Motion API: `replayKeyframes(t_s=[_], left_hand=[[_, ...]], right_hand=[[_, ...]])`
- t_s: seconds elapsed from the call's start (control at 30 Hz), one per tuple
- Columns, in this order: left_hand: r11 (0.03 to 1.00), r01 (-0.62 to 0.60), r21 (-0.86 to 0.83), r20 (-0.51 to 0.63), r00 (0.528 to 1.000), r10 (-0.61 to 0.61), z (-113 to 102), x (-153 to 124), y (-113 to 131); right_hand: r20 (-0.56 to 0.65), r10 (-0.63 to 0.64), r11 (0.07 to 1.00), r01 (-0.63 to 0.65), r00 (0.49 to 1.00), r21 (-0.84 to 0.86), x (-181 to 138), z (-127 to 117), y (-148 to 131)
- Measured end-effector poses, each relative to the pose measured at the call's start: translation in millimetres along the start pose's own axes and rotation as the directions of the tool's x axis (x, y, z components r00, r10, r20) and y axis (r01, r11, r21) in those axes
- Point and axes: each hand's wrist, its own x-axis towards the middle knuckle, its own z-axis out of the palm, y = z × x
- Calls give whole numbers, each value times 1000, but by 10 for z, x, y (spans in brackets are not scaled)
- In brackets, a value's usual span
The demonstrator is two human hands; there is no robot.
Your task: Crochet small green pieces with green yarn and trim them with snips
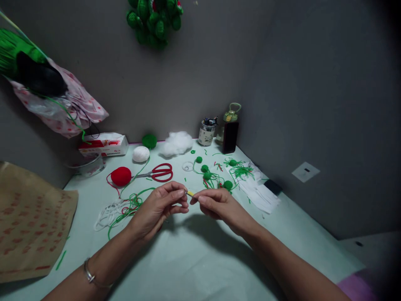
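My right hand (pixel 216 202) pinches a small crochet hook (pixel 190 194) with a yellow handle, held level above the table. Its thin tip meets the fingertips of my left hand (pixel 166 200), which are closed; whatever they pinch is too small to make out. A loose tangle of green yarn (pixel 133 203) lies behind my left wrist, one strand running up toward that hand. Beyond my right hand are small green crocheted balls (pixel 206 175) with trailing yarn ends. Red-handled scissors (pixel 161 172) lie just past my left hand.
Red (pixel 121 176), white (pixel 141 154) and green yarn balls (pixel 149 141) sit at the back left, beside white stuffing (pixel 177 144). A pen cup (pixel 206 133), phone (pixel 230 138) and bottle (pixel 232 113) stand at the back. A brown paper bag (pixel 34 221) is at left.
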Motion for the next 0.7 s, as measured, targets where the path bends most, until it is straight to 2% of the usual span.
replayKeyframes(t_s=[0.7], left_hand=[[1000,0,10,2,1000,0,8,-14,6]], right_hand=[[2,28,999,-28,1000,-20,-5,-6,12]])
